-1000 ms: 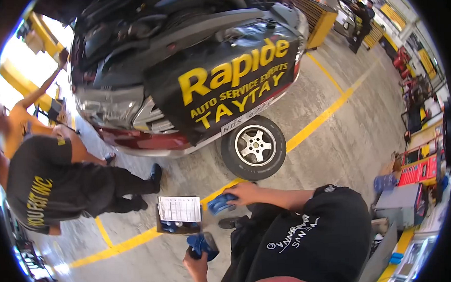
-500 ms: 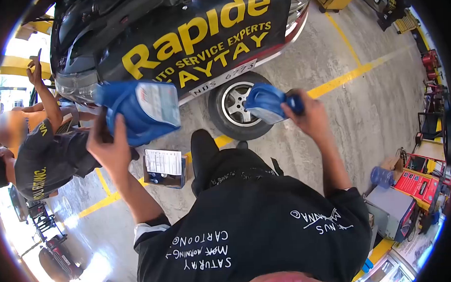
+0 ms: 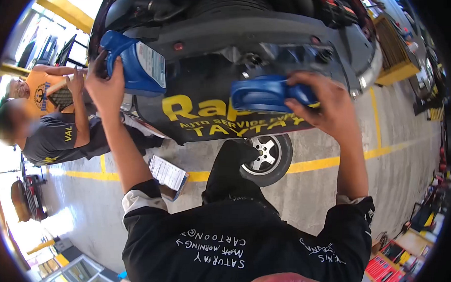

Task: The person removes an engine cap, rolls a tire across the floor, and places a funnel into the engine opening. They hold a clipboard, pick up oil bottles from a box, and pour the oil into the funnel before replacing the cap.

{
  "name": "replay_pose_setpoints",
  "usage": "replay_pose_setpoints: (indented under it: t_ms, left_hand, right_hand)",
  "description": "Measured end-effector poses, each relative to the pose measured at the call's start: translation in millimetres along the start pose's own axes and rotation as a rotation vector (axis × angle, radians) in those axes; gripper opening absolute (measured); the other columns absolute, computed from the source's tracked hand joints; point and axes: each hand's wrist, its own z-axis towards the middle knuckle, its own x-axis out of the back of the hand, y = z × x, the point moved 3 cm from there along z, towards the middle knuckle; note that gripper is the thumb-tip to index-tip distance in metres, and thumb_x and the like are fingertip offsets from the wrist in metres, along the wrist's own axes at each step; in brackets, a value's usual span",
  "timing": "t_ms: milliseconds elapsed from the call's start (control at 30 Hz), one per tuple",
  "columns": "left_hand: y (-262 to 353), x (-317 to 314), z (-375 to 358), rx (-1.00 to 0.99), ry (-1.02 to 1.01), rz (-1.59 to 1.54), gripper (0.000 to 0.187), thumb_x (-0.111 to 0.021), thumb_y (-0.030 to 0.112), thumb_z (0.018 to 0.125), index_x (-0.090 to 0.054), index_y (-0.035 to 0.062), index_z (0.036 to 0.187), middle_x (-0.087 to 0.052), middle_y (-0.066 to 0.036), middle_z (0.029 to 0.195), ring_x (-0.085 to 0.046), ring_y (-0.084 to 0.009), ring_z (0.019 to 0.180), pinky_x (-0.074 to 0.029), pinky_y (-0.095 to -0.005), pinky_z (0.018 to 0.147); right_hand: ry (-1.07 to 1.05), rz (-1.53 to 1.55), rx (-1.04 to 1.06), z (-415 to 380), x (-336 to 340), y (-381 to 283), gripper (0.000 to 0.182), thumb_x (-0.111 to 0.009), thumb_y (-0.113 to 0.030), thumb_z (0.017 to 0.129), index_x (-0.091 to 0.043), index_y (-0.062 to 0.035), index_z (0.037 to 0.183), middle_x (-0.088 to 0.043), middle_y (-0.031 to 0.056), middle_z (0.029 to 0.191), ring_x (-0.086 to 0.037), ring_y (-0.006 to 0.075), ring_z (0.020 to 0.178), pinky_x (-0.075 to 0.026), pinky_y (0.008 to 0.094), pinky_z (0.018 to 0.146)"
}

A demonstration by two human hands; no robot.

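My left hand (image 3: 107, 85) is closed around a blue oil bottle (image 3: 133, 64) with a pale label, held tilted over the car's front left of centre. In my right hand (image 3: 328, 105) is a second blue oil bottle (image 3: 258, 93), lying nearly sideways, with its looped handle toward the left. My fingers wrap its right end and partly hide it. Beneath both bottles, a black cover (image 3: 198, 75) with yellow lettering drapes over the front of the car. Beyond it the engine bay (image 3: 221, 9) is exposed.
A loose wheel (image 3: 285, 164) is by my feet, beside a box with printed papers (image 3: 168, 174). To the left are a person in orange (image 3: 40, 90) and another in a dark shirt (image 3: 51, 134). A yellow cabinet (image 3: 397, 73) stands right; a red tool case (image 3: 381, 270) lies lower right.
The view has shifted toward the car, bringing the engine bay into sight. Both bottles are now over the covered front; the right one has turned more sideways and moved left.
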Motion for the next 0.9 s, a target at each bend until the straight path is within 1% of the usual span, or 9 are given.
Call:
replay_pose_setpoints:
  t_ms: [200, 300, 400, 533, 667, 700, 767, 867, 900]
  left_hand:
    - [-63, -57, 52, 0.161, -0.051, -0.013, 0.040, -0.071, 0.013, 0.081, -0.062, -0.0055, 0.116, -0.070, -0.012, 0.095, -0.058, -0.0065, 0.075, -0.045, -0.0193, 0.061]
    - [-85, -74, 63, 0.221, -0.068, -0.037, 0.038, -0.071, 0.013, 0.081, -0.063, -0.0050, 0.113, -0.070, -0.015, 0.094, -0.064, -0.0135, 0.077, -0.049, -0.0242, 0.066]
    - [-89, -92, 72, 0.116, -0.096, 0.001, 0.037, -0.071, 0.014, 0.081, -0.063, -0.0046, 0.112, -0.068, -0.022, 0.095, -0.068, -0.0335, 0.089, -0.051, -0.0366, 0.082]
    - [-78, -89, 82, 0.214, -0.169, -0.011, 0.042, -0.071, 0.014, 0.082, -0.059, -0.0051, 0.117, -0.066, -0.023, 0.102, -0.066, -0.0333, 0.095, -0.050, -0.0361, 0.084]
    - [-41, -67, 38, 0.112, 0.155, 0.114, 0.071, -0.078, 0.028, 0.075, -0.047, -0.0038, 0.130, -0.056, -0.023, 0.115, -0.055, -0.0370, 0.109, -0.044, -0.0436, 0.093]
    - [-41, -77, 2, 0.065, 0.087, -0.201, 0.083, -0.082, 0.033, 0.068, -0.044, -0.0036, 0.132, -0.054, -0.024, 0.121, -0.054, -0.0374, 0.112, -0.043, -0.0463, 0.096]
    - [28, -100, 4, 0.013, -0.370, -0.148, 0.090, -0.084, 0.032, 0.066, -0.039, -0.0051, 0.135, -0.053, -0.026, 0.124, -0.054, -0.0382, 0.114, -0.043, -0.0474, 0.097]
    - [0, -167, -85, 0.688, -0.269, -0.447, 0.092, -0.084, 0.027, 0.066, -0.037, -0.0102, 0.136, -0.052, -0.031, 0.123, -0.057, -0.0439, 0.108, -0.045, -0.0438, 0.094]
    - [-8, -168, -99, 0.598, -0.278, -0.274, 0.087, -0.083, 0.025, 0.068, -0.039, -0.0107, 0.134, -0.055, -0.031, 0.120, -0.059, -0.0428, 0.106, -0.047, -0.0424, 0.091]
  right_hand:
    - [-0.368, 0.142, 0.203, 146, -75, 58, 0.033, -0.069, -0.025, 0.083, -0.057, -0.0088, 0.109, -0.062, 0.0085, 0.106, -0.064, 0.0290, 0.093, -0.053, 0.0365, 0.079]
    - [-0.527, 0.220, 0.260, 199, -113, 78, 0.032, -0.065, -0.025, 0.086, -0.055, -0.0087, 0.111, -0.059, 0.0094, 0.110, -0.060, 0.0305, 0.101, -0.050, 0.0382, 0.085]
    - [-0.616, 0.277, 0.296, 243, -139, 105, 0.029, -0.062, -0.025, 0.088, -0.055, -0.0094, 0.111, -0.057, 0.0090, 0.111, -0.059, 0.0304, 0.102, -0.049, 0.0400, 0.086]
    - [-0.672, 0.495, 0.273, 266, -161, 134, 0.026, -0.059, -0.025, 0.091, -0.055, -0.0110, 0.112, -0.057, 0.0107, 0.112, -0.057, 0.0333, 0.102, -0.046, 0.0441, 0.088]
    - [-0.520, 0.579, 0.255, 254, -162, 135, 0.030, -0.062, -0.026, 0.089, -0.056, -0.0117, 0.115, -0.054, 0.0121, 0.120, -0.049, 0.0366, 0.115, -0.041, 0.0449, 0.098]
    - [-0.426, 0.572, 0.191, 247, -165, 133, 0.034, -0.062, -0.026, 0.088, -0.055, -0.0127, 0.119, -0.053, 0.0128, 0.122, -0.049, 0.0368, 0.116, -0.041, 0.0444, 0.099]
    - [-0.211, 0.523, -0.034, 229, -161, 120, 0.048, -0.063, -0.027, 0.088, -0.048, -0.0145, 0.132, -0.049, 0.0152, 0.130, -0.048, 0.0381, 0.118, -0.039, 0.0436, 0.103]
    - [0.098, 0.508, -0.552, 181, -151, 90, 0.093, -0.076, -0.043, 0.075, -0.031, 0.0050, 0.141, -0.041, 0.0306, 0.135, -0.043, 0.0464, 0.125, -0.034, 0.0460, 0.107]
    - [0.065, 0.589, -0.565, 163, -163, 77, 0.108, -0.079, -0.047, 0.069, -0.023, 0.0100, 0.141, -0.035, 0.0352, 0.137, -0.037, 0.0493, 0.128, -0.031, 0.0469, 0.110]
